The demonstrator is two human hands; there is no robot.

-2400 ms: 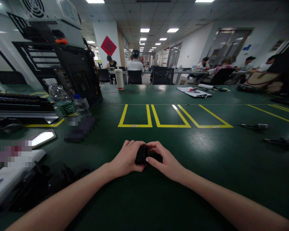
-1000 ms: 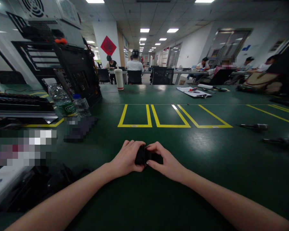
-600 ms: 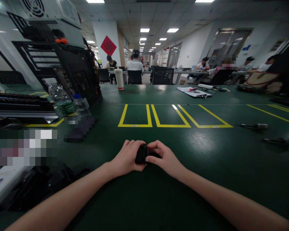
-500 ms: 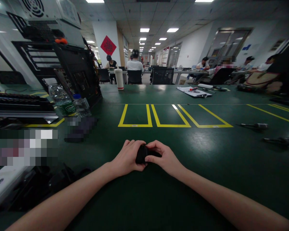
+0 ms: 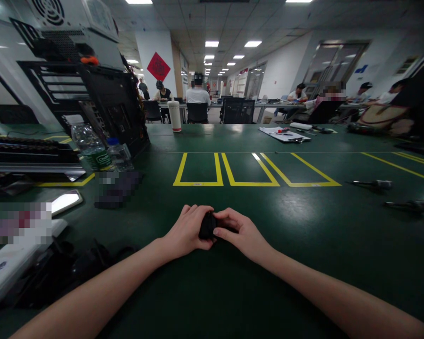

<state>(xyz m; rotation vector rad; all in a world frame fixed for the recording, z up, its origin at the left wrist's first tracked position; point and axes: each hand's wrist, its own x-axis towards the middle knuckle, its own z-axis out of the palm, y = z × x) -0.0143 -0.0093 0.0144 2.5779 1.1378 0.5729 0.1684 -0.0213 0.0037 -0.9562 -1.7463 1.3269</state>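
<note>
A small black blocky object (image 5: 207, 227) is between my hands, low over the green table (image 5: 212, 292); its kind I cannot make out. My left hand (image 5: 189, 230) wraps its left side, thumb below and fingers over the top. From the right, my right hand (image 5: 238, 230) pinches its right end between thumb and fingertips. Part of the object is hidden behind the fingers. Left of my left forearm lie several dark black parts (image 5: 88, 263), too dim to name.
Yellow tape outlines (image 5: 198, 184) mark the table ahead. Two screwdriver-like tools (image 5: 372, 184) lie at the right. A clipboard (image 5: 284, 135) and a white tumbler (image 5: 175, 117) are farther back. On the left stand a plastic bottle (image 5: 88, 143) and a black computer case (image 5: 115, 108). People sit beyond.
My left hand stays in place around the black object. The right fingertips drew slightly away from it about a second ago, then closed in again, narrowing the gap beside it.
</note>
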